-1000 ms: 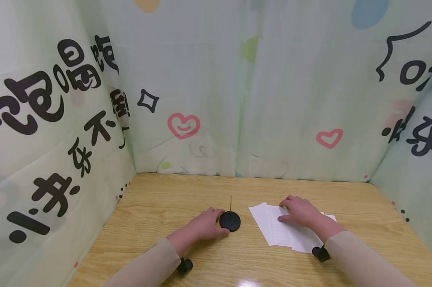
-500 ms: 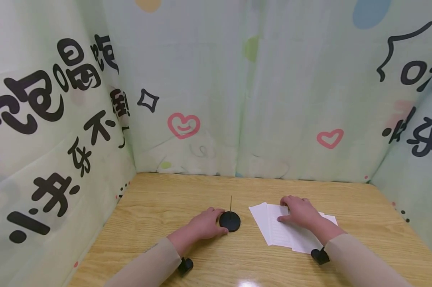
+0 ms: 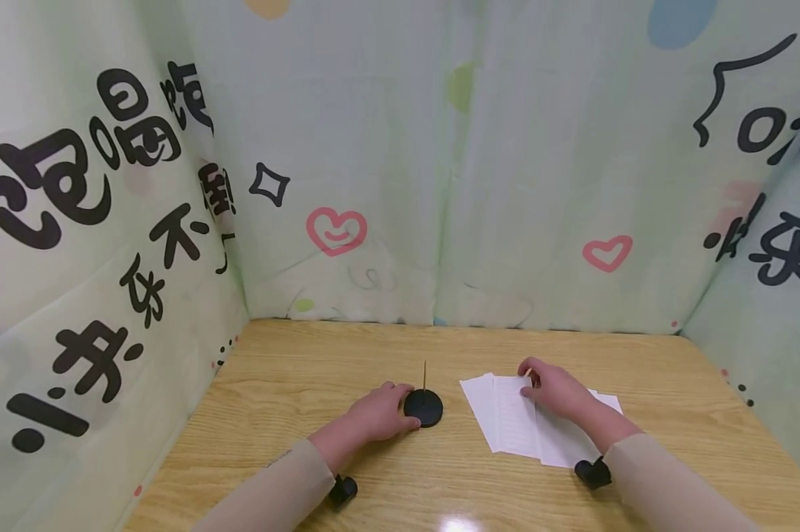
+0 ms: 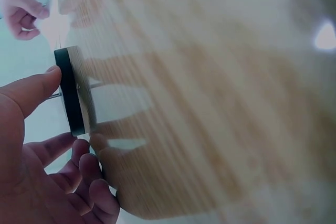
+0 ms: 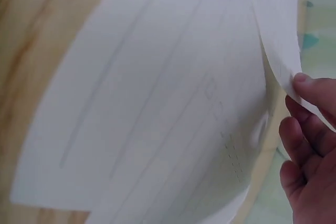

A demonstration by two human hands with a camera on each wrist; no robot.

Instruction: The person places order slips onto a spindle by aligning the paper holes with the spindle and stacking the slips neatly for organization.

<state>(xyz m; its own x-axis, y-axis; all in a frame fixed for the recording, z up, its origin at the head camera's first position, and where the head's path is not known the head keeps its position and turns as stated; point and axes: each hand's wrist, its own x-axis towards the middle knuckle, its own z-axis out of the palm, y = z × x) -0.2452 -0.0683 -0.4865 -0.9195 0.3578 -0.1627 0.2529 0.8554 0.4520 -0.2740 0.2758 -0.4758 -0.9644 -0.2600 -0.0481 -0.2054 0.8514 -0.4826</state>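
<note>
A receipt spike (image 3: 423, 408), a round black base with a thin upright pin, stands on the table near the middle of the head view. My left hand (image 3: 378, 414) holds the base from its left side. In the left wrist view the thumb lies on one side of the base (image 4: 70, 93) and a fingertip on its opposite edge. White paper slips (image 3: 514, 428) with faint printed lines lie overlapping and fanned to the right. My right hand (image 3: 554, 388) is over their far edge. The right wrist view has thumb and finger pinching the raised edge of one slip (image 5: 278, 30).
The wooden table (image 3: 320, 355) carries the spike and the slips. Fabric curtains (image 3: 400, 185) with printed hearts and black characters rise along its back and both sides. Small black devices are strapped at both wrists.
My right hand's fingers have curled in and now pinch a slip's far edge, where they rested on the papers before. My left hand and the receipt spike stay put; the head view shifts slightly.
</note>
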